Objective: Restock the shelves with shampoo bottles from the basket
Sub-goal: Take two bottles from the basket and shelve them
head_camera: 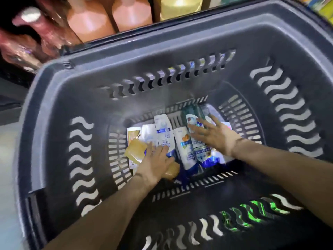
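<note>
A deep dark grey plastic basket (59, 98) fills the view. On its bottom lie several shampoo bottles, mostly white with blue caps (164, 134), plus a teal bottle (193, 112) and gold bottles (135, 150). Both my arms reach down into it. My left hand (156, 164) hovers with spread fingers over the gold and white bottles at the left. My right hand (214, 135) lies flat with fingers apart on the teal and white bottles at the right. Neither hand has closed around a bottle.
Behind the basket's far rim stand shelf bottles: two peach ones (90, 20), a yellow one (180, 6) and blurred pink ones (27, 33) at the far left. The basket's walls have wavy slots all around.
</note>
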Available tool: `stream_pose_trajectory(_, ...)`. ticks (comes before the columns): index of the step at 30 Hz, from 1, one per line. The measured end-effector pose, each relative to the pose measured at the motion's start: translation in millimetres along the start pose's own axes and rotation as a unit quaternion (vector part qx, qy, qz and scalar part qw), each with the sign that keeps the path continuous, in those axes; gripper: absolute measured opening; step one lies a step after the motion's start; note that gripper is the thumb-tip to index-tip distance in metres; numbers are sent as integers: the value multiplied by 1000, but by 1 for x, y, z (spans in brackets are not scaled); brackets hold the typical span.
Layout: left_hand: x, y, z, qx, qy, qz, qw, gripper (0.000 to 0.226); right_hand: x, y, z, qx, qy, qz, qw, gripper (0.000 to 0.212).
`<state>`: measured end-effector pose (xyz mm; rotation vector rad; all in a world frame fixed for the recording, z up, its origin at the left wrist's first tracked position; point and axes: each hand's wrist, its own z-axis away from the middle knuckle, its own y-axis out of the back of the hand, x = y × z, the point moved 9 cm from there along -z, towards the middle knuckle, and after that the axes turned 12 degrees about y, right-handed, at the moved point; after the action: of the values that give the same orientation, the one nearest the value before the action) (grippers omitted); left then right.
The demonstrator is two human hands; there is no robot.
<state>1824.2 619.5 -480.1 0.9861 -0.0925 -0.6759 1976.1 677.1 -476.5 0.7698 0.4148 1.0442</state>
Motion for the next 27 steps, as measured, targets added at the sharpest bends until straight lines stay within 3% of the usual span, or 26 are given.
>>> stream_pose_trajectory(3,-10,10,-5,-43,-30,38,998,75,-3,6,-8,16,3,-5,1000,94)
stream_pose_trajectory(7,-38,16,0,-133,0,226,965,71,-11,14,-21,37,34,-13,999,88)
stream_pose_trajectory(12,-81,32,1,-100,85,429,894,67,-14,23,-30,20,58,36,997,63)
stream_pose_trajectory(15,-97,34,-2,-98,145,474,863,48,-18,22,-36,1,63,35,997,75)
stream_pose_trajectory(19,-105,18,2,-161,209,563,783,34,-24,18,-37,-28,69,37,997,85)
stream_pose_trajectory(23,-101,19,8,-215,199,619,729,33,-33,13,-37,-93,43,17,995,80)
stream_pose_trajectory(27,-93,19,22,-301,180,697,626,36,-35,10,-16,-56,10,-104,993,79)
